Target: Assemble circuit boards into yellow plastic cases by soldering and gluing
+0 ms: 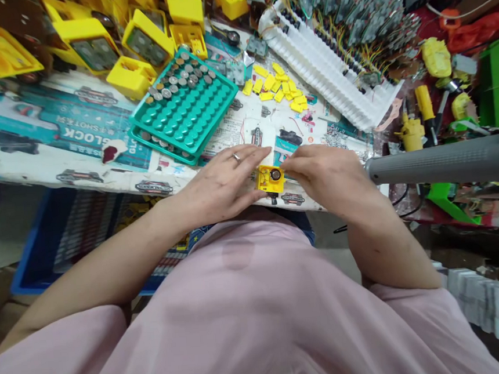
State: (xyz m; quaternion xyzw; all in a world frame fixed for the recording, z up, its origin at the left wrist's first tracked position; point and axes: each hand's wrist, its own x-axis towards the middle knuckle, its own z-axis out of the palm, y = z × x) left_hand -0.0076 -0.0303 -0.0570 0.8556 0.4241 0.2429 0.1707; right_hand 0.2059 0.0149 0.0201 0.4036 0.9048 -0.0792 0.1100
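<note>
Near the table's front edge, my left hand [221, 186] curls round the left side of a small open yellow plastic case [265, 184], its thumb and fingers gripping it. A dark round part [275, 174] with a metallic rim sits inside that case, and thin wires show beside it. My right hand [331, 177] has its fingers pinched together at the case's right edge. What lies between those fingertips, if anything, is hidden. Just beyond both hands, small yellow plastic pieces [279, 85] lie in a loose pile.
Left of the pile stand stacked green trays [209, 126] with round silvery parts. A white rack [322, 67] with wired circuit boards [356, 9] is behind. Larger yellow housings [144, 39] crowd the back left. A grey cylinder [439, 161] juts in from the right beside a yellow-handled screwdriver [424, 102].
</note>
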